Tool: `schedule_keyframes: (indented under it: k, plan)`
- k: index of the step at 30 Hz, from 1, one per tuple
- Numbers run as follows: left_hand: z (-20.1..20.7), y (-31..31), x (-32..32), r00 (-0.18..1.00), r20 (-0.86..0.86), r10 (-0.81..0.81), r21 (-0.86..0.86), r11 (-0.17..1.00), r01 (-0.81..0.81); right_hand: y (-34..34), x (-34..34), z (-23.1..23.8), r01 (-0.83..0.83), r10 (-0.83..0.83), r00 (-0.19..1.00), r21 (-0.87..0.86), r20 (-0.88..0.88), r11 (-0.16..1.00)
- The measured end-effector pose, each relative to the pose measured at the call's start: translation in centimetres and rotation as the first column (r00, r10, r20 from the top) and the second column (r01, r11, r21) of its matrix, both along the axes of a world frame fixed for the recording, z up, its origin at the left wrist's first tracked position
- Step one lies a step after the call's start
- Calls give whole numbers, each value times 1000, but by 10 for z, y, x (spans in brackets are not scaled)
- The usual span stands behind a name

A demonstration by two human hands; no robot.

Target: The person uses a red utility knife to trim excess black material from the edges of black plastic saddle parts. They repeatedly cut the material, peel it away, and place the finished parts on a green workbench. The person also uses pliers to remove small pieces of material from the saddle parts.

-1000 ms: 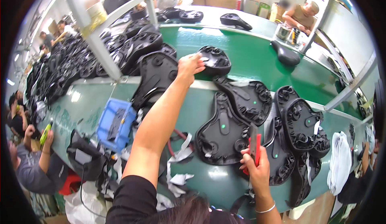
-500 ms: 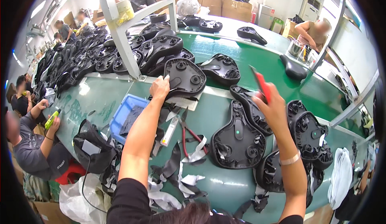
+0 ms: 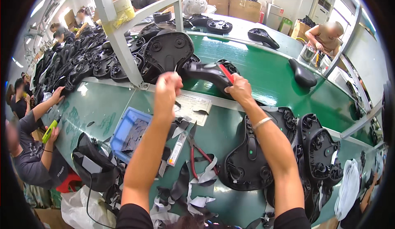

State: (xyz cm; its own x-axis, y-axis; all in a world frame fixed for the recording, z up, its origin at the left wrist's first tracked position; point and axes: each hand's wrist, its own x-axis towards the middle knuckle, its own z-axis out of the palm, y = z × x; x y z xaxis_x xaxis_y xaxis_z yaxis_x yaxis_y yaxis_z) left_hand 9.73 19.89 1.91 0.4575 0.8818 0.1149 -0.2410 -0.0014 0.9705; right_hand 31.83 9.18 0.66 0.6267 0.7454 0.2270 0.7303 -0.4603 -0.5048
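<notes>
My left hand (image 3: 166, 91), blurred, is closed at the narrow nose of a black bicycle saddle (image 3: 169, 54), which stands underside toward me, wide end up, against the pile. My right hand (image 3: 240, 90) is closed round a red utility knife (image 3: 226, 73). Its fingers also rest on a second saddle (image 3: 207, 73), tilted on its side over the green belt. Behind that one, part of another saddle (image 3: 227, 65) shows. Upturned saddles (image 3: 249, 159) lie on the bench below my right forearm.
On the bench are a blue bin (image 3: 119, 134) of dark scraps, red-handled pliers (image 3: 193, 155), a white strip (image 3: 177, 149) and fabric offcuts (image 3: 181, 186). A metal post (image 3: 123, 52) rises beside the saddle pile (image 3: 82, 56). A co-worker at left holds a yellow-green tool (image 3: 50, 131).
My left hand has moved the saddle up and left toward the pile, turning its wide end up. My right hand has swung left with the knife to another saddle, now tilted on its side.
</notes>
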Motion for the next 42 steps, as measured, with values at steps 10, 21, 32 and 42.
schedule_keyframes:
  k: [10, 21, 32, 42]
  plan:
    - [-8, -157, -80, 912, 393, 119, -248, 969, -20, -211, -202, 52, -352, 489, 750, 356, -446, 866]
    - [-34, -212, -199, 872, -355, -338, -374, 906, 198, -372, -227, -23, -409, 460, 839, 220, -290, 886]
    - [-6, -201, -153, 665, -563, -491, -266, 869, 416, -355, -200, -8, -589, 616, 751, -181, 238, 788]
    - [-6, -225, -171, 771, -532, -351, -279, 932, 231, -387, -278, -30, -286, 263, 951, -138, -161, 948]
